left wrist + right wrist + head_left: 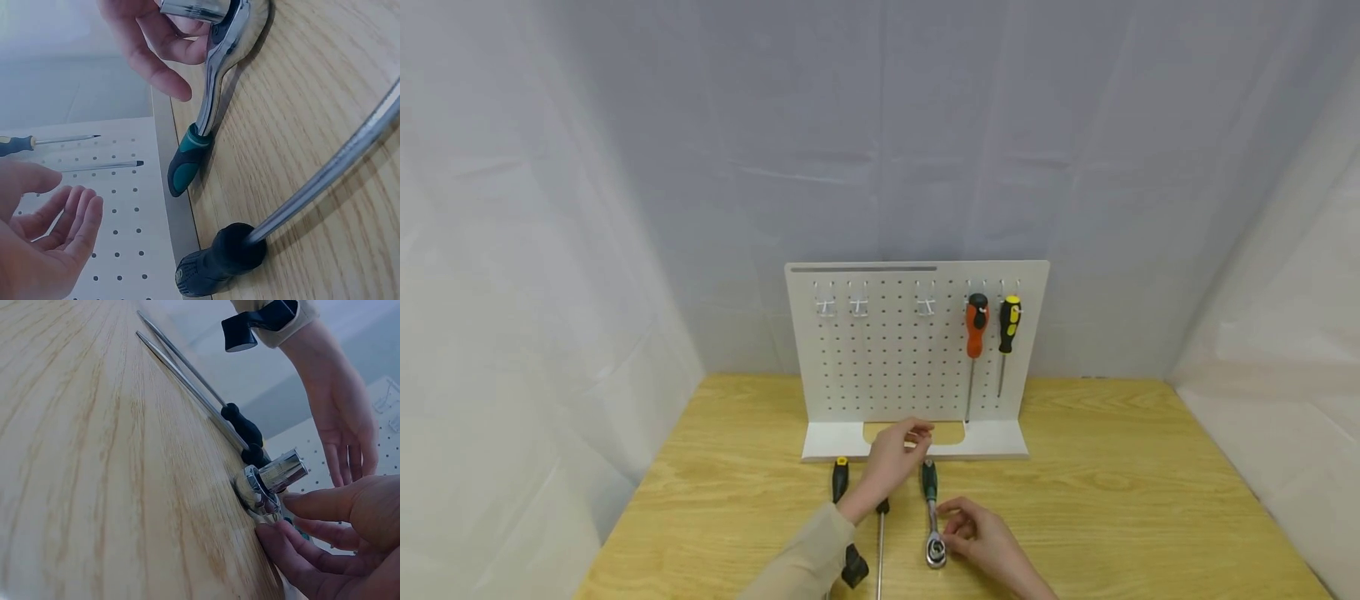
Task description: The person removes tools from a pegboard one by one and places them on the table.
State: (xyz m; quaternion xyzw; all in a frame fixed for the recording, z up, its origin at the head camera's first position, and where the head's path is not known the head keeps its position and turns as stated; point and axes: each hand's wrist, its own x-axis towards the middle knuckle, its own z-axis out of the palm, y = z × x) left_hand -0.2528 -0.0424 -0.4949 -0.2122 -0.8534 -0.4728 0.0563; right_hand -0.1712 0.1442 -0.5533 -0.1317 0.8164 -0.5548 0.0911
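Observation:
A ratchet wrench [934, 546] with a green-and-black handle lies on the table, its handle end toward the pegboard. A shiny socket [284, 470] stands up from its head. My right hand [988, 540] is right beside that head, thumb and fingers spread at its side; whether the fingertips touch it I cannot tell. Near the pegboard's base, my left hand [895, 454] hovers with loosely bent fingers and holds nothing. Below the left forearm lie a screwdriver with a black handle [222, 259] and another screwdriver [840, 475] with a yellow end, partly hidden by the sleeve.
A white pegboard [910, 358] stands at the back of the wooden table [1112, 475]. An orange-and-black screwdriver [977, 325] and a yellow-and-black one [1010, 323] hang on its right side. Several hooks, one being a clear hook [926, 306], bear no tool. A black camera mount [853, 567] sits on the left wrist.

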